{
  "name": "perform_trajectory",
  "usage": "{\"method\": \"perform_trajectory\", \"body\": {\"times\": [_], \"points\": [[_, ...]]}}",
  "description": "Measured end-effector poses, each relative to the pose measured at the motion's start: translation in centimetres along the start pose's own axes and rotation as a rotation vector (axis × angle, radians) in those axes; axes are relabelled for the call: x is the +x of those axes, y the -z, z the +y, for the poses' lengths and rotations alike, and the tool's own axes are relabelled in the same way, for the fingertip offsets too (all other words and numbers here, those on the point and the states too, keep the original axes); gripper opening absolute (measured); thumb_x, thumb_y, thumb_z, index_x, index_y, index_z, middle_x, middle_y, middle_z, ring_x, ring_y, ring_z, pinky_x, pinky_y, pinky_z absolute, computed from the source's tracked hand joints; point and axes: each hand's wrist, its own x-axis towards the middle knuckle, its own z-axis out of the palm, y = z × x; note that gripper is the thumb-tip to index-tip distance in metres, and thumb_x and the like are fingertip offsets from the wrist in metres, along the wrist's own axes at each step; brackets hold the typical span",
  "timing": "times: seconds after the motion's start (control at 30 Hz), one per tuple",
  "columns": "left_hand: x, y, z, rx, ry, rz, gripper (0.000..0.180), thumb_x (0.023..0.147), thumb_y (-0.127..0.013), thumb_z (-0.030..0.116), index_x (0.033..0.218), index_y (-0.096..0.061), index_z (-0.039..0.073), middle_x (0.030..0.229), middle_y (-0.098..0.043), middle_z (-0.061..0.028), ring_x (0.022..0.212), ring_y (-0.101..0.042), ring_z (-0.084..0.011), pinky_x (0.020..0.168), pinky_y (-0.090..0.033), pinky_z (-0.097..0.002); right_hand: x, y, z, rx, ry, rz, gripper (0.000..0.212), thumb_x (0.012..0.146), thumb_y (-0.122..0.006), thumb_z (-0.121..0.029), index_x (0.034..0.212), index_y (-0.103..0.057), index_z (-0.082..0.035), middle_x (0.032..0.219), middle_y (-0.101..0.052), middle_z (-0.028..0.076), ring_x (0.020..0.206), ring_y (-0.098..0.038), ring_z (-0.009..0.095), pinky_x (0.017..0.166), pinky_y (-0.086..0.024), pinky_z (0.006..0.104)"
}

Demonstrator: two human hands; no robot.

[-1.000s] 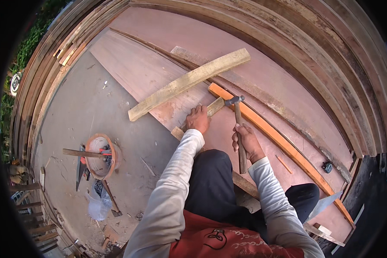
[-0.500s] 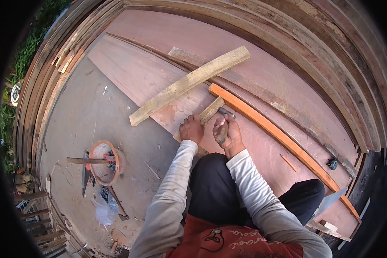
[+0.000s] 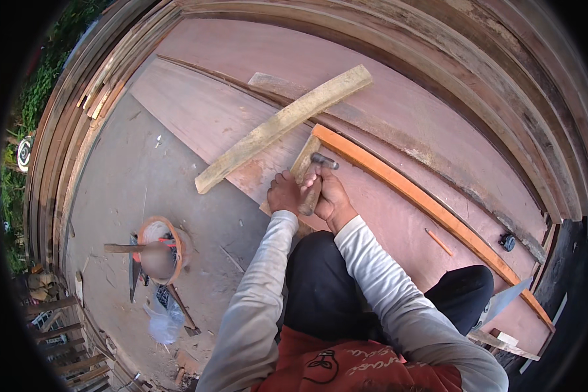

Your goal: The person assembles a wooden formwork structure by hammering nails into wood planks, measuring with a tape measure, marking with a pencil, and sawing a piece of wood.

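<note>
My right hand (image 3: 333,199) is closed round the handle of a hammer (image 3: 324,161), whose metal head lies over a short wooden piece (image 3: 302,158). Beside it, my left hand (image 3: 284,193) is closed on that same piece, its fingers touching the near part. The far end of the short piece meets the end of a long orange-brown batten (image 3: 398,183). Both rest on a reddish plywood sheet (image 3: 372,222). A longer pale timber (image 3: 281,129) lies slantwise just beyond my hands. Whether my left fingers also pinch a nail is hidden.
At the left, an orange-rimmed bucket (image 3: 178,243) holds tools, with a plastic bag (image 3: 165,323) and a wooden-handled tool (image 3: 184,312) nearby. On the right lie a pencil (image 3: 439,242), a black round-edged object (image 3: 506,242) and a metal blade (image 3: 503,304). Stacked planks (image 3: 464,72) border the far side.
The short piece has swung more upright against the orange-brown batten's end. My right hand has shifted left with the hammer, closer to my left hand; the hammer head now overlaps the piece.
</note>
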Motion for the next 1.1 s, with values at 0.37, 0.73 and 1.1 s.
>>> {"method": "perform_trajectory", "body": {"times": [0.37,0.73,1.1], "points": [[0.0,2.9,1.0,0.041,0.044,-0.113,0.042,0.086,-0.075,0.027,0.114,-0.052,0.006,0.118,-0.062,-0.0159,0.114,-0.063,-0.0358,0.093,-0.053,-0.0495,-3.0,1.1,-0.6,-0.081,0.162,0.067,0.019,0.107,-0.047,-0.026,0.103,-0.048,-0.008,0.075,-0.054,0.006,0.064,-0.058,0.02,0.062,-0.053,0.0366],[-2.4,5.3,0.9,0.07,0.16,-0.028,0.066,0.084,-0.079,0.035,0.138,-0.055,0.006,0.135,-0.063,-0.0147,0.134,-0.053,-0.0333,0.122,-0.021,-0.0628,-8.2,-0.9,-5.4,-2.125,0.573,-0.117,0.039,0.103,-0.062,-0.035,0.118,-0.056,0.001,0.086,-0.067,0.033,0.091,-0.068,0.052,0.079,-0.052,0.0522],[4.6,5.7,-5.9,-0.368,-0.109,-0.38,0.073,0.097,-0.058,0.057,0.142,-0.058,0.0,0.137,-0.064,-0.024,0.13,-0.061,-0.0336,0.11,-0.044,-0.0385,-7.9,4.8,-6.1,-2.101,-0.011,-0.286,0.048,0.105,-0.057,-0.046,0.12,-0.061,-0.001,0.072,-0.058,0.014,0.065,-0.062,0.025,0.061,-0.052,0.0398]]}}
